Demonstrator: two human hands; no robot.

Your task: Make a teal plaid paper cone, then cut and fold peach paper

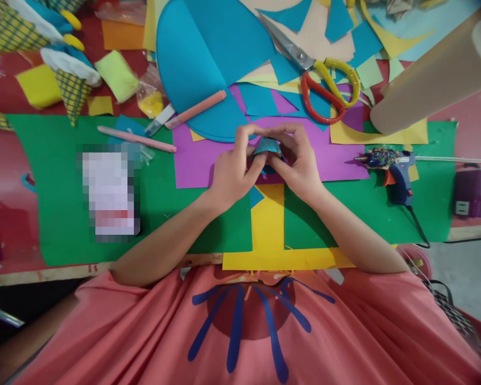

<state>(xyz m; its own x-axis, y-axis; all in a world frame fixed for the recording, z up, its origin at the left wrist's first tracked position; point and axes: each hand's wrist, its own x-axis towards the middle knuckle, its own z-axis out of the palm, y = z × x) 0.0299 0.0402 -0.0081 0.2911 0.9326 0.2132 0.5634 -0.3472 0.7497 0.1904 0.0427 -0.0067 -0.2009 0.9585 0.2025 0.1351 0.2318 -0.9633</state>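
Note:
Between both hands is a small blue patterned piece (269,145), curved like a little cone or cup; its exact kind is hard to make out. My left hand (236,166) grips its left side, with thumb and fingers closed on it. From the other side my right hand (298,160) holds it too, the thumb pressed near its lower rim and the fingers curled over the top. Both hands hide much of the piece. Beneath them lies a purple sheet (196,168) on a green sheet (163,224), with a yellow strip (267,224) nearer my body.
Scissors (304,61) with red and yellow handles lie on blue scraps beyond my hands. A glue gun (398,171) rests at right, below a large cardboard tube (433,80). Pink pens (138,139), a pixelated phone (109,192) and checkered cone figures (71,88) are at left.

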